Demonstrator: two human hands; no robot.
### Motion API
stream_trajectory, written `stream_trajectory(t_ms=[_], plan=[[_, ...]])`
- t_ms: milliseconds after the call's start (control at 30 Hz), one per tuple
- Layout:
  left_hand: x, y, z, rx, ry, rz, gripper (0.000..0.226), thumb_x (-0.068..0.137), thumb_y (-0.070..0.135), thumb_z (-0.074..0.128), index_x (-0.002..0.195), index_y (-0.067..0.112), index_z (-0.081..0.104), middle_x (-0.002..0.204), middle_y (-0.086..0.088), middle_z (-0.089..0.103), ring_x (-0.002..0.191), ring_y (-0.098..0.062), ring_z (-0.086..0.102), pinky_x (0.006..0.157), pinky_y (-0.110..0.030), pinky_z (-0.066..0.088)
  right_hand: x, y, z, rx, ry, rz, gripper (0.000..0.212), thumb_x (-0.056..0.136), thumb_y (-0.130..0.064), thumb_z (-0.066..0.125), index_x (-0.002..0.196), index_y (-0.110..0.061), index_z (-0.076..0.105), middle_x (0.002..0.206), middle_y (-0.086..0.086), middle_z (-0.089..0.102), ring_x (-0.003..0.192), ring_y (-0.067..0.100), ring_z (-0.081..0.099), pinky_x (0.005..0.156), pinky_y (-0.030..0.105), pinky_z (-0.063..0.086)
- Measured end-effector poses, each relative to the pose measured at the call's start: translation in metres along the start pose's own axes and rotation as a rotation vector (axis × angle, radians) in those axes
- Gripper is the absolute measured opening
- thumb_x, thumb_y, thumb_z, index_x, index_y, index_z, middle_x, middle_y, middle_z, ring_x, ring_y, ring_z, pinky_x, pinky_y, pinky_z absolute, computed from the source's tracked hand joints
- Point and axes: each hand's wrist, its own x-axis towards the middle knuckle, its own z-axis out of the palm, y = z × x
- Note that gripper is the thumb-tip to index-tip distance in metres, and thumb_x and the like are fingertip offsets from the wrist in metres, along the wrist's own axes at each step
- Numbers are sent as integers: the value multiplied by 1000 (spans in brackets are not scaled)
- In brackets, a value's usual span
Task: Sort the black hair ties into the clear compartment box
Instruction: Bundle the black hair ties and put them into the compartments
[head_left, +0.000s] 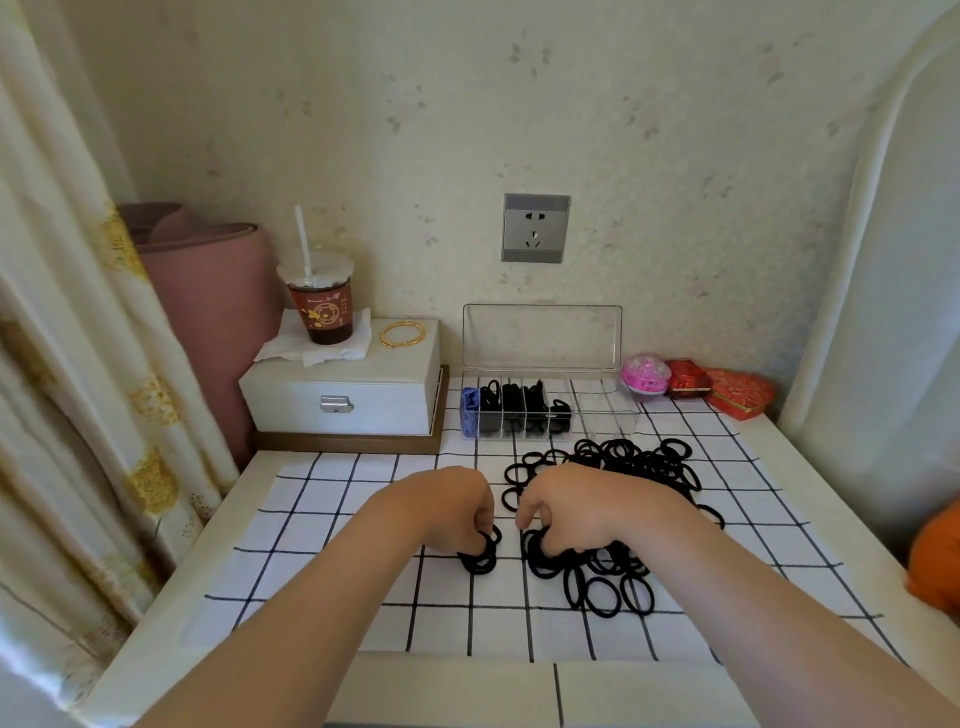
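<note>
1. The left hand (452, 512) is closing its grip, fingers pointing down, round a small bundle (480, 557) of black hair ties, and the bundle is touching the worktop (441, 686).
2. The right hand (566, 512) is working just beside it. Its grip is curling down into the near edge of the loose pile (608, 577). The fingertips are hidden among the loops, so how many ties it is hooking cannot be told.
3. The pile is spreading to the right of both hands and away from them, reaching nearly to the front of the box.
4. The clear compartment box (618, 413) is sitting at the back of the worktop, straight ahead of the hands and a little to the right. Its lid (543, 338) is standing open against the wall.
5. The box's long axis is running left to right, so its compartments are lining up in a row across the reach. A blue item is filling the leftmost one, black ties are filling the next few, and the right-end ones are looking empty.
6. Judging from this, the bundle is probably heading forward over the pile. The empty cells are lying nearer the right hand, so the left would be reaching across.
</note>
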Motion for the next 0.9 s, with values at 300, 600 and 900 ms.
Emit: stream_trajectory(t_ms=[300, 600, 900], plan=[[-3, -9, -11, -292, 129, -23, 5, 85, 28, 66, 86, 24, 66, 83, 9, 66, 77, -8, 61, 65, -21, 46, 4, -2, 0, 21, 66, -1, 18, 80, -22, 69, 98, -25, 74, 96, -11, 68, 88, 11, 64, 77, 25, 54], [0, -9, -14, -754, 297, -41, 11, 86, 23, 72, 89, 31, 78, 83, 12, 76, 82, 1, 69, 81, -17, 49, 3, 19, -13, 527, 321, -10, 21, 88, -9, 64, 101, -21, 75, 88, -4, 75, 76, 11, 72, 67, 25, 60], [8, 0, -11, -1113, 252, -118, 11, 86, 15, 74, 95, 20, 79, 87, -6, 78, 86, -18, 75, 87, -36, 59, -3, 1, -17, 889, 311, -62, 19, 90, -2, 59, 102, -11, 72, 89, 18, 74, 69, 21, 70, 57, 30, 58]])
